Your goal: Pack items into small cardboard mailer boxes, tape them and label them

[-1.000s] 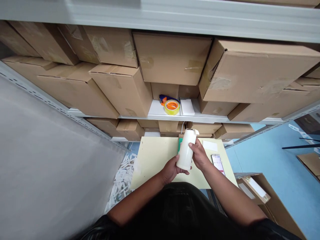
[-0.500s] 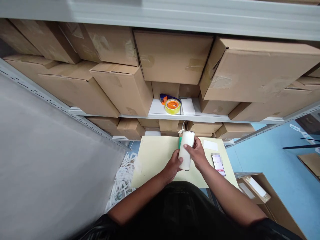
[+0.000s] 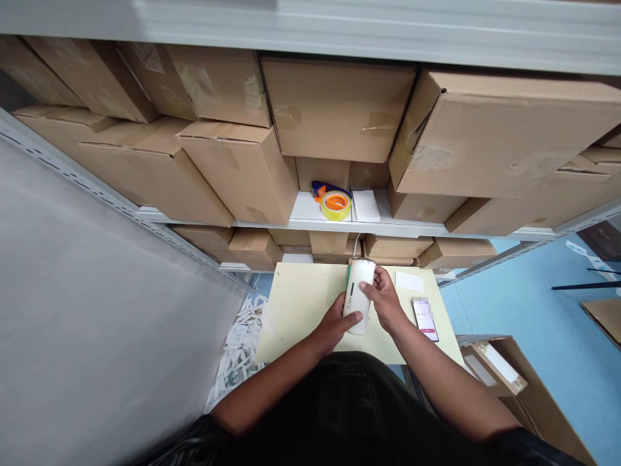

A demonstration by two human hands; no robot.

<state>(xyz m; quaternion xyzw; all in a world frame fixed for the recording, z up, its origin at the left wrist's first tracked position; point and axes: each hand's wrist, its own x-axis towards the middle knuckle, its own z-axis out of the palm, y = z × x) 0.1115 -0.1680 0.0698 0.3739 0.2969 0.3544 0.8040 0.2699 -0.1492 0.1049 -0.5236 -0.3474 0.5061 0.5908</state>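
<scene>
A white tumbler (image 3: 359, 299) with dark lettering down its side and a metal-coloured rim is held between my two hands over the pale yellow table (image 3: 301, 304). My left hand (image 3: 339, 321) wraps its lower left side, the thumb lying across the front. On the upper right, my right hand (image 3: 382, 296) is closed on it with the thumb pressed to its face. Just behind the tumbler's left edge shows a sliver of something green, mostly hidden. A white cable (image 3: 356, 243) curves up behind the rim.
A phone (image 3: 425, 318) and a white card (image 3: 409, 281) lie on the table's right. Yellow tape (image 3: 336, 204) and a white pad (image 3: 365, 205) sit on the shelf among cardboard boxes (image 3: 337, 110). An open carton (image 3: 531, 395) stands at right; paper strips (image 3: 240, 343) litter the left floor.
The tumbler has been turned in my hands, so its dark lettering now faces me. It is slightly lower, and my left thumb reaches further across it.
</scene>
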